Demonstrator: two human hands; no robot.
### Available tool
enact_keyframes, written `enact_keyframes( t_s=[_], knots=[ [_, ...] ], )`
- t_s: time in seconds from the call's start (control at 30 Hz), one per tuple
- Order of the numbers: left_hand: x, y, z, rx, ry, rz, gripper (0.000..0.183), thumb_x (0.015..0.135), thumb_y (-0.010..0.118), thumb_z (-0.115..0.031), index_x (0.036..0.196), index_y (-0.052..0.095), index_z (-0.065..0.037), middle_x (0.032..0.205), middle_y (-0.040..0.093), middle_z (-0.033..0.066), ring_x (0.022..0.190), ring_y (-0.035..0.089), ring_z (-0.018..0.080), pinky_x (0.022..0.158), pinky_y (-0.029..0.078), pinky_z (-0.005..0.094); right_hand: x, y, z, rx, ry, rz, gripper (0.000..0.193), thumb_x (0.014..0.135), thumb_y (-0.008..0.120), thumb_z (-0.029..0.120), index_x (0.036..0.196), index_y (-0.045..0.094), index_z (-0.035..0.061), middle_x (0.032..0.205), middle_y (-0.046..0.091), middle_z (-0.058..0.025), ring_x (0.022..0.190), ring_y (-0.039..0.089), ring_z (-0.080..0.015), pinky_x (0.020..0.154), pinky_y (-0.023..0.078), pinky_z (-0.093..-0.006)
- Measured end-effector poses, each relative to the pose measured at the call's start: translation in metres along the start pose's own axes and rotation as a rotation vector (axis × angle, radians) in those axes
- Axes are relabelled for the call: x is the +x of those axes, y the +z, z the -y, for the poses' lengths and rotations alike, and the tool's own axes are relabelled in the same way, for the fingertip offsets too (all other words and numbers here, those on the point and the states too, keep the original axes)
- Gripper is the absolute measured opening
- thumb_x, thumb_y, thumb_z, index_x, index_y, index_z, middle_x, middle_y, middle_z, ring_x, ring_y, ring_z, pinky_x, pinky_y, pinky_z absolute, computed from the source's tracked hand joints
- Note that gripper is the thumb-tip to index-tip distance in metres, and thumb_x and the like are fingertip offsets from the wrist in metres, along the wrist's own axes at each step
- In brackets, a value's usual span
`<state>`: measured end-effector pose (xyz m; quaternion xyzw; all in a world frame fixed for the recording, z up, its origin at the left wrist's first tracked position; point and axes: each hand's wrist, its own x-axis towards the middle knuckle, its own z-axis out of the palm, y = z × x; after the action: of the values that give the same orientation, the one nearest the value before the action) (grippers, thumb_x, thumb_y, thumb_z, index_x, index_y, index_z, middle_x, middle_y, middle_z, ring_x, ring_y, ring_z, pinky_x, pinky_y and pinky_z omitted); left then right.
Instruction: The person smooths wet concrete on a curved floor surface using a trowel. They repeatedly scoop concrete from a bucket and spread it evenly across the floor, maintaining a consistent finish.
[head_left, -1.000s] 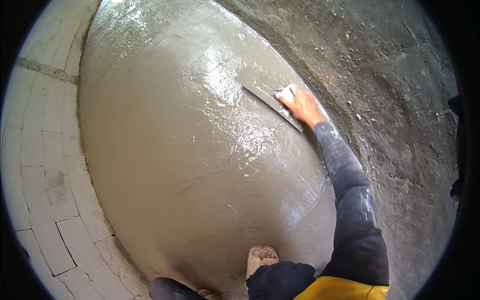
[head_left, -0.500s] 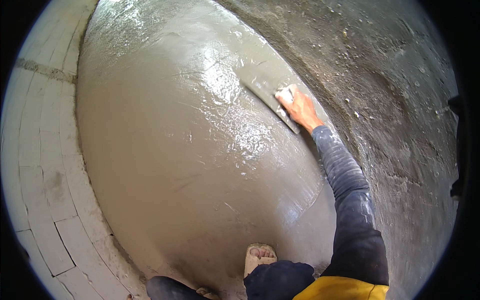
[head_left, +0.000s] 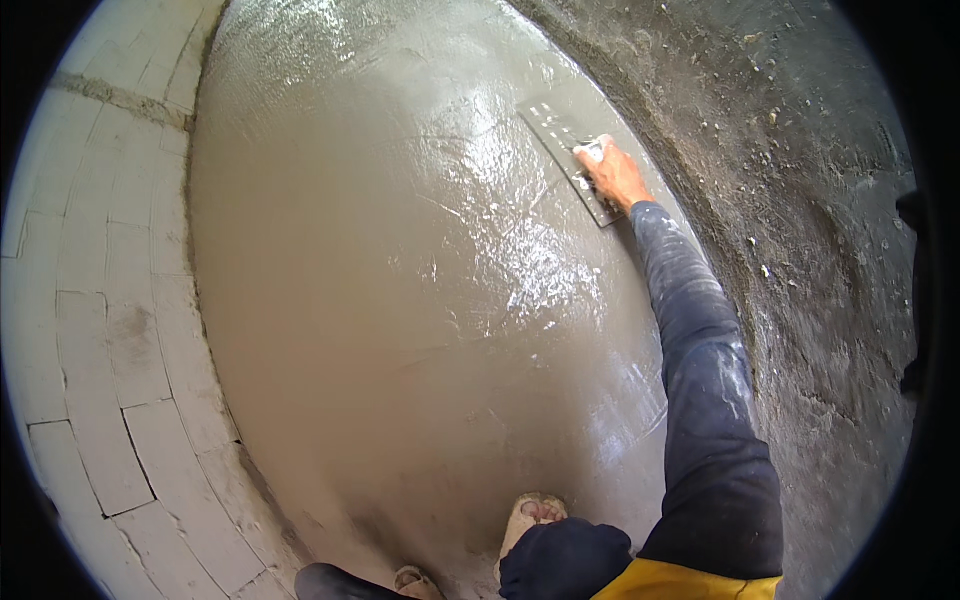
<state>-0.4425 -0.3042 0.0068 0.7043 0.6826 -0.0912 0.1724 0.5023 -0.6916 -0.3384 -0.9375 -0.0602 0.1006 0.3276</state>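
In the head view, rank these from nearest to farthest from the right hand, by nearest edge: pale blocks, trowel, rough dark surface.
1. Trowel: gripped in the right hand.
2. Rough dark surface: just right of the hand, past the wet cement's edge.
3. Pale blocks: far left, across the wet cement.

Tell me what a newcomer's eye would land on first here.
Probably the broad, glossy surface filling the middle of the view. Next, the right hand gripping a flat trowel at the upper right, then the pale blocks along the left edge.
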Motion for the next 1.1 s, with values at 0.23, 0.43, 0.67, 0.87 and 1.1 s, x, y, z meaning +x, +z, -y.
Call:
enact_keyframes(
  t_s=[0.23, 0.43, 0.67, 0.87, 1.1],
  knots=[
    [0.014, -0.001, 0.012, 0.015, -0.007, -0.026, 0.059, 0.109, 0.036, -0.043, 0.151, 0.052, -0.004, 0.164, 0.032, 0.0242, 0.153, 0.024, 0.0347, 0.127, 0.016, 0.045, -0.114, 0.036, 0.033, -0.027, -0.209, 0.236, 0.064, 0.101, 0.057, 0.055, 0.126, 0.052, -0.004, 0.095, 0.071, -0.0291, 0.089, 0.071, -0.0479, 0.079, 0.057, -0.0532],
    [0.067, 0.019, -0.037, -0.127, 0.084, -0.005, 0.059, 0.109, 0.036, -0.042, 0.152, 0.05, -0.004, 0.164, 0.035, 0.0226, 0.155, 0.023, 0.0341, 0.127, 0.016, 0.0465, -0.26, 0.038, 0.033, -0.103, -0.307, 0.445, 0.062, 0.098, 0.06, 0.057, 0.122, 0.054, 0.0, 0.089, 0.071, -0.0286, 0.087, 0.07, -0.0484, 0.078, 0.057, -0.0536],
    [0.092, 0.028, -0.104, -0.248, 0.284, -0.002, 0.064, 0.109, 0.034, -0.045, 0.15, 0.052, 0.0, 0.157, 0.046, 0.0213, 0.151, 0.032, 0.0351, 0.127, 0.017, 0.0462, -0.292, -0.078, -0.087, -0.042, 0.042, -0.128, 0.057, 0.094, 0.066, 0.059, 0.113, 0.063, 0.0051, 0.091, 0.074, -0.0198, 0.084, 0.074, -0.0397, 0.071, 0.058, -0.0499],
    [0.109, 0.043, -0.156, -0.366, 0.42, 0.032, 0.057, 0.109, 0.041, -0.04, 0.147, 0.054, 0.0, 0.152, 0.052, 0.0206, 0.144, 0.043, 0.0336, 0.123, 0.026, 0.0449, -0.248, -0.085, -0.143, -0.21, 0.141, -0.153, 0.062, 0.096, 0.061, 0.058, 0.121, 0.059, 0.0017, 0.109, 0.071, -0.0277, 0.1, 0.07, -0.0439, 0.087, 0.054, -0.0502],
    [0.122, 0.052, -0.188, -0.24, 0.692, 0.073, 0.064, 0.109, 0.035, -0.044, 0.146, 0.052, 0.006, 0.151, 0.053, 0.0188, 0.146, 0.041, 0.0302, 0.124, 0.021, 0.0431, -0.261, -0.026, -0.049, -0.043, 0.116, 0.008, 0.063, 0.096, 0.061, 0.058, 0.116, 0.061, -0.0014, 0.101, 0.072, -0.0301, 0.099, 0.069, -0.0477, 0.088, 0.053, -0.0527]
  ],
)
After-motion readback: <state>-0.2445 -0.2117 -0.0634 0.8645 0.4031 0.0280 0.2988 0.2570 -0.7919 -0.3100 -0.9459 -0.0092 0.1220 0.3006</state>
